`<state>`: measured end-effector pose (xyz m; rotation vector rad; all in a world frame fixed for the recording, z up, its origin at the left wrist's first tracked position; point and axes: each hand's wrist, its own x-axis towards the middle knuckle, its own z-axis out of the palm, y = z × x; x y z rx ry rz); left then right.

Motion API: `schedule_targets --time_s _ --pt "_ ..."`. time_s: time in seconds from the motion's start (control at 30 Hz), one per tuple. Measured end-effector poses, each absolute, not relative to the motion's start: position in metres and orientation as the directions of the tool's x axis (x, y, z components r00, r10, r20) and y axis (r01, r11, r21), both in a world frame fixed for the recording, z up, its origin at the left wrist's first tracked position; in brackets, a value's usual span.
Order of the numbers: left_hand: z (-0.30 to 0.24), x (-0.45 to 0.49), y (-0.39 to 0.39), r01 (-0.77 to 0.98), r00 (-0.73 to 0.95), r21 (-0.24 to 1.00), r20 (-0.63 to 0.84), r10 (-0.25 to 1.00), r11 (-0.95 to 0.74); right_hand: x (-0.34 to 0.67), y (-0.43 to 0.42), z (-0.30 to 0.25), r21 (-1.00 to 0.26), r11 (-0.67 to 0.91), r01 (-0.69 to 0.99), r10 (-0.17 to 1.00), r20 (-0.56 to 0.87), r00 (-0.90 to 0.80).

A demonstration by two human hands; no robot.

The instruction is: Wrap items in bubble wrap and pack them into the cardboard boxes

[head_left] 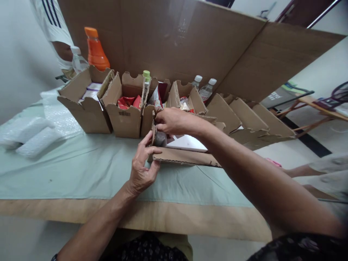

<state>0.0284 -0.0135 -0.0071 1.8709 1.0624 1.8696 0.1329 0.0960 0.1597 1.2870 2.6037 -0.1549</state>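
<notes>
A low open cardboard box (187, 156) lies in front of me on the table. My left hand (144, 159) grips its left corner, with the thumb on the near wall and the fingers on the end wall. My right hand (174, 121) reaches over into the same box, its fingers bent downward. What the fingertips hold, if anything, is hidden behind the hand. Just below them a dark grey rounded item (160, 138) sits at the box's left end. Beside it lies a white flat carton (187, 143).
Behind stands a row of cardboard bins (123, 121) with packets, backed by a tall cardboard panel (174, 40). An orange bottle (97, 52) and clear bottles (208, 90) stand among them. Bubble wrap (40, 136) lies left on the green cloth (81, 170). People (51, 25) stand at both sides.
</notes>
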Motion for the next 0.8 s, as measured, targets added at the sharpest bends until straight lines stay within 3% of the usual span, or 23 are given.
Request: schedule_targets --time_s 0.27,0.33,0.4,0.5,0.63,0.7,0.8 --pt "-0.01 0.028 -0.01 0.312 -0.149 0.686 0.718 0.68 -0.657 0.137 0.097 0.152 -0.061 0.59 0.805 0.762 -0.288 -0.58" --pt "-0.013 0.028 -0.008 0.306 -0.168 0.703 0.703 0.691 -0.641 0.143 0.092 0.155 -0.144 0.597 0.79 0.763 -0.204 -0.614" --pt "-0.017 0.029 -0.007 0.264 -0.197 0.733 0.677 0.709 -0.627 0.159 0.079 0.16 -0.246 0.577 0.779 0.803 -0.007 -0.596" --pt "-0.023 0.032 -0.006 0.176 -0.234 0.774 0.633 0.738 -0.608 0.2 0.043 0.16 -0.4 0.517 0.757 0.853 0.318 -0.414" --pt "-0.026 0.037 -0.007 0.146 -0.287 0.804 0.593 0.753 -0.577 0.274 -0.017 0.133 -0.536 0.41 0.738 0.812 0.584 -0.027" --pt "-0.027 0.038 -0.008 0.145 -0.299 0.823 0.565 0.769 -0.549 0.309 -0.036 0.111 -0.596 0.338 0.729 0.751 0.637 0.173" --pt "-0.033 0.037 -0.007 0.126 -0.285 0.867 0.497 0.819 -0.482 0.345 -0.042 0.075 -0.693 0.206 0.691 0.788 0.536 0.303"
